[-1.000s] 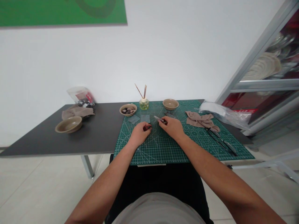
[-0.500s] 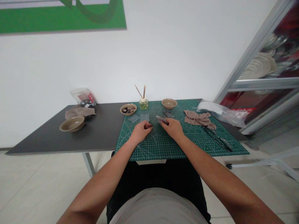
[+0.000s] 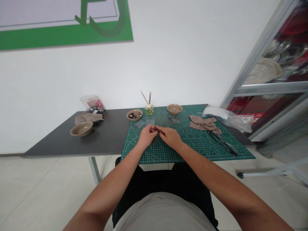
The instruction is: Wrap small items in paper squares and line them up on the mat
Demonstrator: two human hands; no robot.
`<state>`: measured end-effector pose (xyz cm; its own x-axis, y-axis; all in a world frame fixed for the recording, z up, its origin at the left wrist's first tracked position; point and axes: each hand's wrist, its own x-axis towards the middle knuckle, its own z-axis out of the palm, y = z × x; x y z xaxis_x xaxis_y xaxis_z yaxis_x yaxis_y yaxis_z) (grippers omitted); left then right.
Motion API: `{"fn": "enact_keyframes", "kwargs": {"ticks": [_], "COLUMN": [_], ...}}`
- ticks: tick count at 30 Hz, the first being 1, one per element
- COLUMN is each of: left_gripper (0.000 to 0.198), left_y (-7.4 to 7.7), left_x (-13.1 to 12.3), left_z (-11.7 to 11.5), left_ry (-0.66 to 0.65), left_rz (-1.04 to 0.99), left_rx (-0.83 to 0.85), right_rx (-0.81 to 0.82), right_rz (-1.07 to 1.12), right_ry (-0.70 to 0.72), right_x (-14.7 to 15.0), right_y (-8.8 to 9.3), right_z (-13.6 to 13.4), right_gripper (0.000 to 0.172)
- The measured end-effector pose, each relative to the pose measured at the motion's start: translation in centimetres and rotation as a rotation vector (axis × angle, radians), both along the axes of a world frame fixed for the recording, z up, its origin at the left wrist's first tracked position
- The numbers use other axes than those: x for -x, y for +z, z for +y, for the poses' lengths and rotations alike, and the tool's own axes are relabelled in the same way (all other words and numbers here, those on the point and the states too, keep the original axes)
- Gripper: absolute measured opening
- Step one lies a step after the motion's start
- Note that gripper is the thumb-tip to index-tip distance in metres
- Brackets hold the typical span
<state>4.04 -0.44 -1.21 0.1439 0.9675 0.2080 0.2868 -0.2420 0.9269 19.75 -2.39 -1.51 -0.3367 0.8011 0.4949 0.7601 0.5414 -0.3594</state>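
Observation:
Over the green cutting mat (image 3: 192, 147), my two hands meet at the fingertips. My left hand (image 3: 147, 136) is closed in a pinch on a small dark piece (image 3: 158, 130), its kind too small to make out. From the other side, my right hand (image 3: 170, 137) pinches at the same piece, thumb and forefinger together. Just beyond the hands lie flat clear plastic bags, one greyish (image 3: 140, 123) and one partly behind my left fingers (image 3: 150, 122). Another small bag (image 3: 174, 119) lies beyond my right hand.
A bowl of dark and brown pieces (image 3: 134, 115), a reed diffuser (image 3: 149, 109) and a tan bowl (image 3: 174, 109) line the back. Right are a brown cloth (image 3: 204, 123), dark tweezers-like tools (image 3: 223, 143) and a plastic bag (image 3: 227, 118). Another bowl (image 3: 81, 129) stands left.
My right hand has moved left to meet my left hand at the dark piece. The clear plastic packet seen in its fingers before no longer shows there. The view has tilted slightly upward.

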Motion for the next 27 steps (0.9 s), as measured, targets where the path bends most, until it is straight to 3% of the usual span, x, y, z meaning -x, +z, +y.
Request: {"fn": "enact_keyframes", "kwargs": {"ticks": [6,12,27], "left_gripper": [0.009,0.017,0.013], "left_y": [0.17,0.31,-0.11], "left_x": [0.17,0.31,0.60], "left_z": [-0.03,-0.36,-0.32], "left_ry": [0.030,0.076,0.085], "left_rz": [0.005,-0.066,-0.042], "left_rx": [0.005,0.040,-0.039], "right_rx": [-0.067,-0.058,-0.155], "right_rz": [-0.080,-0.099,-0.159], "right_ry": [0.073,0.007,0.081], "right_x": [0.08,0.17,0.15], "right_y": [-0.39,-0.19,0.12], "right_z": [0.27,-0.05,-0.41], "right_gripper": [0.045,0.044,0.046]}}
